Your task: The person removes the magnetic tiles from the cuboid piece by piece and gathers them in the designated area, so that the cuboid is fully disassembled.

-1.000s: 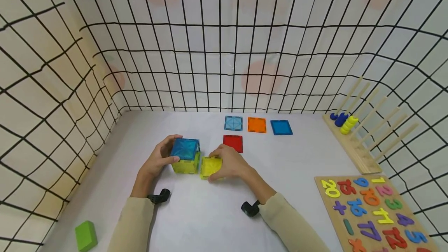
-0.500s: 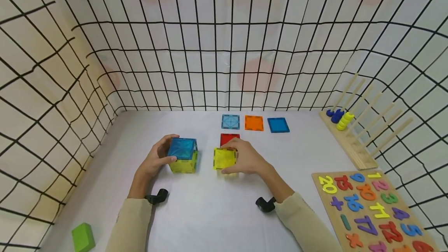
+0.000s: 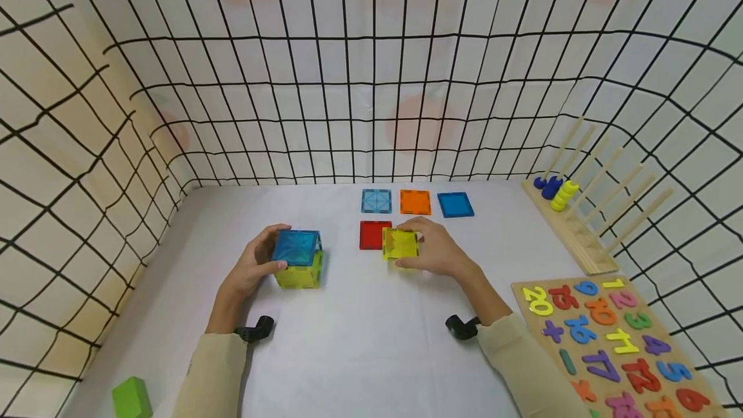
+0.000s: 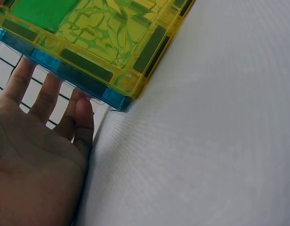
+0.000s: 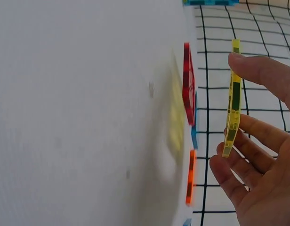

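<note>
My left hand (image 3: 246, 271) grips the left side of a small box of magnetic tiles, its thumb at the front corner. The box has a translucent blue tile (image 3: 297, 247) on top and yellow-green walls (image 3: 298, 277). In the left wrist view, fingers (image 4: 45, 101) touch the box's blue edge below a yellow tile (image 4: 112, 47). My right hand (image 3: 444, 251) pinches a single yellow magnetic tile (image 3: 400, 245) between thumb and fingers. The right wrist view has this tile edge-on, raised off the table, its yellow shadow on the cloth. It overlaps a red tile (image 3: 371, 235) in the head view.
Behind lie a light blue tile (image 3: 376, 200), an orange tile (image 3: 415, 202) and a blue tile (image 3: 455, 204). A wooden peg rack (image 3: 571, 231) and a number board (image 3: 609, 340) stand at right. A green block (image 3: 131, 397) lies front left. Black netting encloses the table.
My right hand has carried the yellow tile away from the box, to the right and farther back, up to the red tile. My left hand stays on the box.
</note>
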{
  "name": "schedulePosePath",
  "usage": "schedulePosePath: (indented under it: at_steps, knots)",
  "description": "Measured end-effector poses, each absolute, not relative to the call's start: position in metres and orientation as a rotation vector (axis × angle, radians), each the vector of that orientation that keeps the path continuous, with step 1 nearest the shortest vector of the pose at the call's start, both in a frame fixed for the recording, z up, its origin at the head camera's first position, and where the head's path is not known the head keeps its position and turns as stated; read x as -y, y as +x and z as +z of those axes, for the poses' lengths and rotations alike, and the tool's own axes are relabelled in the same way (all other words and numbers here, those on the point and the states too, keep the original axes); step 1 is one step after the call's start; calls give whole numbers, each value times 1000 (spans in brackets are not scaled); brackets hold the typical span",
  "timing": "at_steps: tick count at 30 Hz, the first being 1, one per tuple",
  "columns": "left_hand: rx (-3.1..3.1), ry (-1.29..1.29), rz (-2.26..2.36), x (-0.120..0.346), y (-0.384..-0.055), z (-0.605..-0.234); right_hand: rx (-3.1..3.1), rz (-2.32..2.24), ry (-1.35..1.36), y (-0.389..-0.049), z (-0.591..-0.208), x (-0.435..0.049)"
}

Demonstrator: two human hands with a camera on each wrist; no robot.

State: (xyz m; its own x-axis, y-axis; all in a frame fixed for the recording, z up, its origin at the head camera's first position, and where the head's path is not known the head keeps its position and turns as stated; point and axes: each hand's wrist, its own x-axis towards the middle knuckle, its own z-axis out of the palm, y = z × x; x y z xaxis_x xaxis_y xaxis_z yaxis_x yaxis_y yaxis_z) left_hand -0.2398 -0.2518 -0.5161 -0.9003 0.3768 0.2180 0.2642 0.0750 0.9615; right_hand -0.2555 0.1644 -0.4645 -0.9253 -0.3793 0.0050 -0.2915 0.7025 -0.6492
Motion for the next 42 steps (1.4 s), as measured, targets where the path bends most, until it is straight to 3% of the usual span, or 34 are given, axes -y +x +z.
schedulePosePath:
  at_steps: [24,42]
  knots:
    - [-2263,637,1940,249,-241,-508,-2787,-871,-435,-294,-491,-201]
    - [-2314,533,1779,234,-240,-499,-2783,-1025,-403,-282,-482,-190]
